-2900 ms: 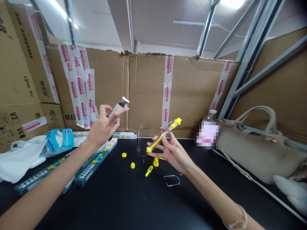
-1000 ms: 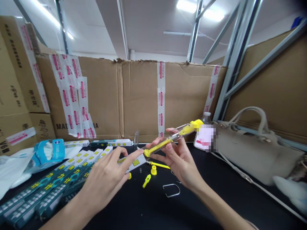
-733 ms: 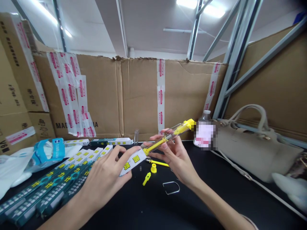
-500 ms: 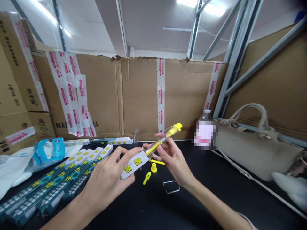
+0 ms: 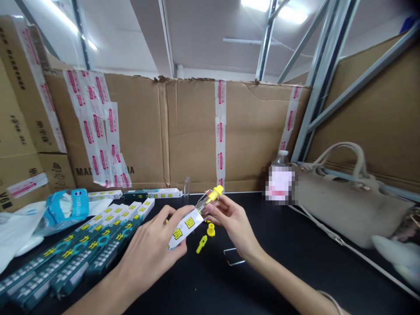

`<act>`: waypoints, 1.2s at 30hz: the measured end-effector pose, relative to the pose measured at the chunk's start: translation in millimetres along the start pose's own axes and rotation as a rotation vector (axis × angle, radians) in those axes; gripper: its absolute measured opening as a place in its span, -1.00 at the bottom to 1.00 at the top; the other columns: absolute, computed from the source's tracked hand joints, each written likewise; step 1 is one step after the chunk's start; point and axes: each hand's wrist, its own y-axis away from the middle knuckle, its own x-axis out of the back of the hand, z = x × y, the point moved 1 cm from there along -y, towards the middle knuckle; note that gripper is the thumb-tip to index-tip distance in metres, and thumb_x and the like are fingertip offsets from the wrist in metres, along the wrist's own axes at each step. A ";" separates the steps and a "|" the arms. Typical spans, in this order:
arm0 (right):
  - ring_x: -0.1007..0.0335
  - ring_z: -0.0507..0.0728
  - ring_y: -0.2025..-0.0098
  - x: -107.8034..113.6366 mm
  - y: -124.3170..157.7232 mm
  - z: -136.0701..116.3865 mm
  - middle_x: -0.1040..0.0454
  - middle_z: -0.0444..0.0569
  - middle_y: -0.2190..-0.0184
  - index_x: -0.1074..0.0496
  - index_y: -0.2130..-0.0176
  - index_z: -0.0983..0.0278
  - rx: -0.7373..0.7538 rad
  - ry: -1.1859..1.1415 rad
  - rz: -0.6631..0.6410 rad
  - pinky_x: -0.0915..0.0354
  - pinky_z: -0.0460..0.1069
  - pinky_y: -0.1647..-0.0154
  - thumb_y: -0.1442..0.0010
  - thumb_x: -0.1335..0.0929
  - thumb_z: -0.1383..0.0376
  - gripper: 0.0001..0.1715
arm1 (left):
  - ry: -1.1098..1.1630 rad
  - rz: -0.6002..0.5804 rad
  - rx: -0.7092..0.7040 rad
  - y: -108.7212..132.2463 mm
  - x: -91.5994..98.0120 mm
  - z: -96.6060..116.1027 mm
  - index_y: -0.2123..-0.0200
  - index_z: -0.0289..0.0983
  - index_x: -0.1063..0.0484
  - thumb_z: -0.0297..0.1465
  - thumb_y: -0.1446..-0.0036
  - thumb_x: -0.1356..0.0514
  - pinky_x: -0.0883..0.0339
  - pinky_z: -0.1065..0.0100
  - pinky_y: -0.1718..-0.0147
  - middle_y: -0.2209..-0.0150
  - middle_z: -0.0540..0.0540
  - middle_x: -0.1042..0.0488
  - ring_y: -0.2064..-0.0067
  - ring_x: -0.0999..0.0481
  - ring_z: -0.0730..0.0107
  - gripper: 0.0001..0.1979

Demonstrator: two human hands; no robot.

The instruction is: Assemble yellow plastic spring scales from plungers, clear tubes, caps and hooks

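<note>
At the back, the black table (image 5: 210,288) is closed off by a cardboard wall (image 5: 193,140); on the left, a slanting row of green-and-white boxes (image 5: 108,238) is set just beside the left hand (image 5: 152,245). Farther right, room is taken up by a bottle (image 5: 280,179) and a beige handbag (image 5: 351,201). Below, a yellow collar (image 5: 211,229) and a slim yellow piece (image 5: 201,244) are left loose, and a bent wire (image 5: 236,264) is partly covered by the right hand (image 5: 234,223). And in mid-air, the clear tube (image 5: 206,204) is seen: yellow-topped, tilted, its lower part hidden inside a white carton (image 5: 186,227). The carton is gripped by the left thumb and fingers; the tube is pinched near its top by the right.
</note>
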 end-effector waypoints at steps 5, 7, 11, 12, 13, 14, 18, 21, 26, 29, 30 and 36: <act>-0.52 0.05 0.39 -1.3 0.9 -0.6 -0.52 -0.17 0.44 -0.47 0.05 0.26 0.012 0.031 0.030 -0.50 -0.06 0.32 -0.03 -0.52 0.14 -0.50 | -0.022 0.016 -0.010 0.5 -2.6 1.2 -0.24 0.05 -0.09 -0.46 -0.12 -0.10 -0.41 0.27 0.35 0.11 -0.02 -0.40 0.27 -0.54 0.26 -0.37; -0.51 0.04 0.40 -2.2 2.1 -0.3 -0.53 -0.16 0.45 -0.45 0.03 0.27 0.018 0.065 0.023 -0.48 -0.07 0.33 -0.04 -0.52 0.14 -0.47 | -0.015 0.023 0.001 0.2 -2.6 0.7 -0.24 0.05 -0.10 -0.45 -0.12 -0.11 -0.41 0.27 0.34 0.12 -0.02 -0.40 0.27 -0.55 0.27 -0.38; -0.49 0.07 0.31 -5.8 6.2 1.5 -0.54 -0.12 0.37 -0.40 -0.05 0.23 0.049 0.154 -0.044 -0.48 -0.03 0.22 -0.06 -0.51 0.15 -0.41 | -0.031 0.033 0.007 0.2 -1.0 -2.3 -0.24 0.08 -0.09 -0.48 -0.10 -0.13 -0.41 0.28 0.34 0.09 -0.02 -0.39 0.23 -0.55 0.25 -0.34; -0.49 0.09 0.24 -6.7 6.9 2.0 -0.54 -0.09 0.30 -0.39 -0.07 0.21 0.055 0.155 -0.068 -0.48 -0.01 0.18 -0.09 -0.49 0.12 -0.42 | -0.040 0.033 0.004 0.3 -0.7 -3.4 -0.24 0.08 -0.09 -0.49 -0.09 -0.14 -0.41 0.28 0.34 0.09 -0.03 -0.39 0.23 -0.54 0.25 -0.33; -0.48 0.12 0.16 -7.3 7.3 2.5 -0.52 -0.06 0.21 -0.39 -0.09 0.18 0.059 0.149 -0.090 -0.49 0.02 0.16 -0.14 -0.45 0.09 -0.44 | -0.048 0.035 0.001 0.4 -0.4 -4.5 -0.25 0.07 -0.09 -0.50 -0.08 -0.14 -0.41 0.27 0.33 0.09 -0.03 -0.38 0.22 -0.54 0.24 -0.32; -0.46 0.14 0.10 -7.3 7.2 2.8 -0.49 -0.02 0.11 -0.40 -0.10 0.16 0.064 0.140 -0.103 -0.50 0.04 0.14 -0.19 -0.41 0.05 -0.47 | -0.054 0.039 -0.002 0.5 -0.4 -5.5 -0.25 0.07 -0.08 -0.50 -0.08 -0.15 -0.41 0.27 0.32 0.10 -0.03 -0.38 0.21 -0.54 0.23 -0.31; -0.42 0.15 0.04 -3.2 3.6 2.5 -0.39 0.01 -0.05 -0.52 0.03 0.17 0.083 0.146 -0.093 -0.51 0.08 0.07 -0.25 -0.32 -0.02 -0.55 | -0.059 0.053 -0.020 0.5 -1.8 -8.1 -0.26 0.06 -0.07 -0.50 -0.09 -0.16 -0.41 0.28 0.33 0.10 -0.03 -0.37 0.22 -0.53 0.24 -0.30; -0.47 0.12 0.13 1.0 1.3 1.6 -0.49 -0.03 0.11 -0.51 0.00 0.17 0.053 0.094 -0.057 -0.48 0.10 0.02 -0.23 -0.37 0.02 -0.57 | -0.068 0.053 -0.043 0.5 -3.1 -7.8 -0.27 0.07 -0.05 -0.51 -0.09 -0.15 -0.39 0.30 0.37 0.11 -0.04 -0.37 0.25 -0.53 0.25 -0.28; -0.51 0.10 0.15 3.3 0.4 -0.5 -0.54 -0.06 0.15 -0.50 0.04 0.17 0.080 0.043 -0.040 -0.46 0.06 0.02 -0.20 -0.41 0.09 -0.64 | -0.047 0.055 -0.048 -0.1 -2.9 -7.2 -0.26 0.07 -0.07 -0.52 -0.09 -0.15 -0.35 0.34 0.42 0.11 -0.03 -0.37 0.27 -0.52 0.28 -0.29; -0.52 0.09 0.20 2.4 0.5 1.0 -0.55 -0.07 0.20 -0.50 0.06 0.16 0.071 0.058 -0.113 -0.46 0.06 0.05 -0.22 -0.40 0.11 -0.69 | -0.016 0.066 -0.067 -0.1 -3.0 -8.4 -0.26 0.06 -0.09 -0.51 -0.10 -0.14 -0.37 0.33 0.38 0.12 -0.03 -0.37 0.27 -0.52 0.29 -0.32; -0.51 0.10 0.19 1.8 0.9 2.0 -0.54 -0.06 0.20 -0.52 0.08 0.17 0.075 0.085 -0.142 -0.46 0.05 0.05 -0.20 -0.42 0.12 -0.70 | -0.009 0.067 -0.073 0.1 -3.3 -9.2 -0.26 0.06 -0.09 -0.51 -0.10 -0.15 -0.37 0.32 0.36 0.11 -0.03 -0.38 0.26 -0.52 0.29 -0.32; -0.48 0.13 0.16 -3.5 3.6 9.6 -0.48 -0.04 0.19 -0.54 0.08 0.19 0.037 0.138 -0.203 -0.49 0.06 0.11 -0.10 -0.48 0.14 -0.63 | -0.028 0.052 -0.089 1.0 -6.0 -12.6 -0.27 0.08 -0.07 -0.49 -0.11 -0.18 -0.39 0.29 0.33 0.14 -0.02 -0.39 0.23 -0.52 0.26 -0.30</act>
